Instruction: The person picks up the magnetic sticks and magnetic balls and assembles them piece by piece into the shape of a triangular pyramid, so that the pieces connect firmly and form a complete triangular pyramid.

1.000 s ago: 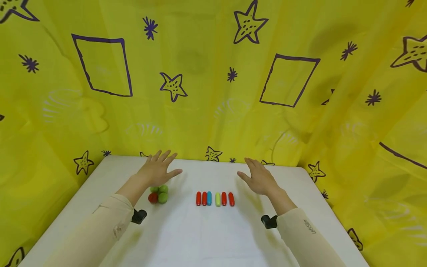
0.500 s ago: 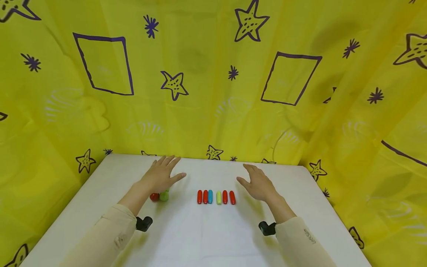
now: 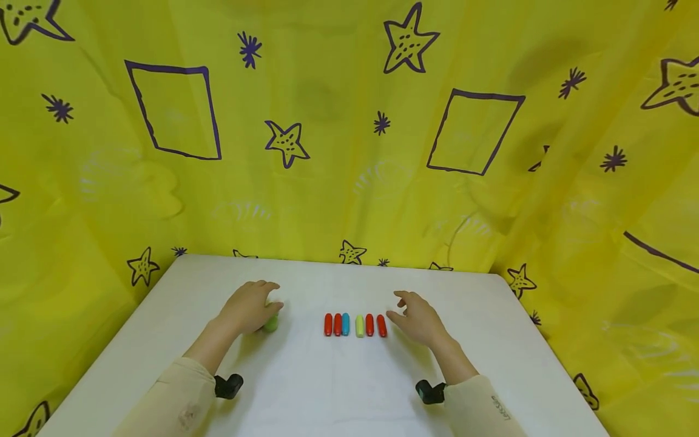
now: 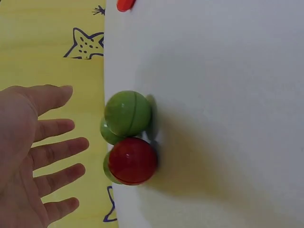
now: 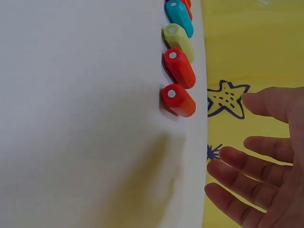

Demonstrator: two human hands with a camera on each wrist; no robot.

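My left hand (image 3: 248,308) hovers over a small cluster of balls near the left of the table, hiding most of it in the head view; one green ball (image 3: 271,325) shows beside the thumb. In the left wrist view a glossy red ball (image 4: 133,161) and a seamed green ball (image 4: 127,114) stand in front, with more green behind them. The fingers there are spread and apart from the balls. My right hand (image 3: 420,318) hovers with loosely bent fingers, right of a row of short stubby sticks. Nearest it is a red stick (image 5: 178,100) with a white end dot.
The row also has a blue stick (image 3: 346,324), a yellow-green stick (image 3: 359,326) and several red ones, mid-table. The white table (image 3: 327,388) meets a yellow patterned curtain (image 3: 327,200) at its back and sides. A black camera mount (image 3: 229,386) sits at the left wrist.
Both hands have come lower and nearer to the person, and their fingers have bent more. The left hand now covers the red ball in the head view. Balls and sticks stay put.
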